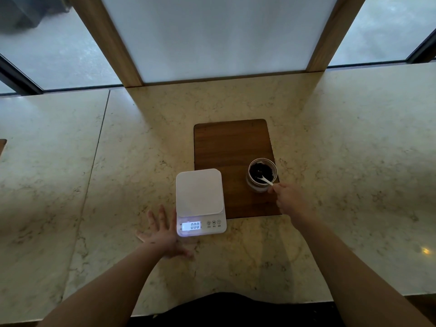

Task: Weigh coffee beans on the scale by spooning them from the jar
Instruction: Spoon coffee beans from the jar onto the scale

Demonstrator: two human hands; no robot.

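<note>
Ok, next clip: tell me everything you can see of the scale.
The scale is a small white plastic-looking unit with a rounded square platform, bare, no beans on it. Its lit display reads zeros; three round buttons sit beside it. It lies flat, its far part on the wooden board, its front on the marble counter. The left hand lies flat beside it; contact is unclear.
</note>
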